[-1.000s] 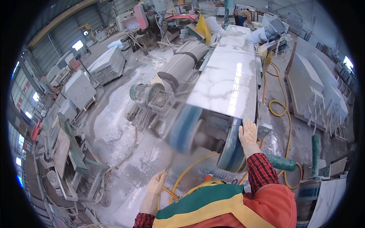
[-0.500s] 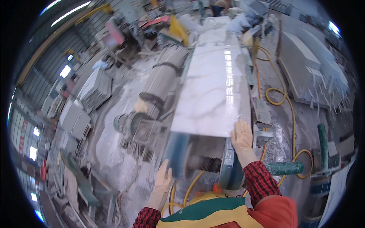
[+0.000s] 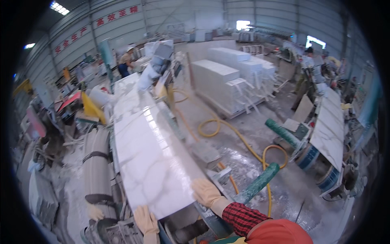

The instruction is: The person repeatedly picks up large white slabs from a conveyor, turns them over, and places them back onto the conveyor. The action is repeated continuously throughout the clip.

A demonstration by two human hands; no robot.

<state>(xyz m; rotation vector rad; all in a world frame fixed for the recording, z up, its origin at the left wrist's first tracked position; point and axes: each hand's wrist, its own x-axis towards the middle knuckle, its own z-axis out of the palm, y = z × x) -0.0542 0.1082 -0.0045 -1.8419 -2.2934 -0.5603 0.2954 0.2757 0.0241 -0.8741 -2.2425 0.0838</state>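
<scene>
A long white marble slab (image 3: 136, 162) with grey veins lies on a belt conveyor (image 3: 219, 223) in front of me. My right hand (image 3: 206, 192), in a cream rubber glove, rests at the slab's right edge close to its near corner, fingers stretched out. Gloved the same way, my left hand (image 3: 146, 221) is beside the slab's near left corner with its fingers extended. Whether the left fingertips touch the slab I cannot tell. Below the near edge, a dark ribbed cylindrical part (image 3: 190, 232) shows between the belts.
Left of the conveyor stands a strapped grey bundle (image 3: 96, 162). A yellow hose (image 3: 243, 140) coils across the wet floor at right, near a green roller (image 3: 260, 183). Stacked pale stone blocks (image 3: 215, 81) stand beyond. Another slab-bearing conveyor (image 3: 313, 156) is far right; a person (image 3: 126, 63) works behind.
My view has swung right and upward, so the slab appears further left. My left hand has come up from below to the slab's near left corner. The right hand stays at its right edge.
</scene>
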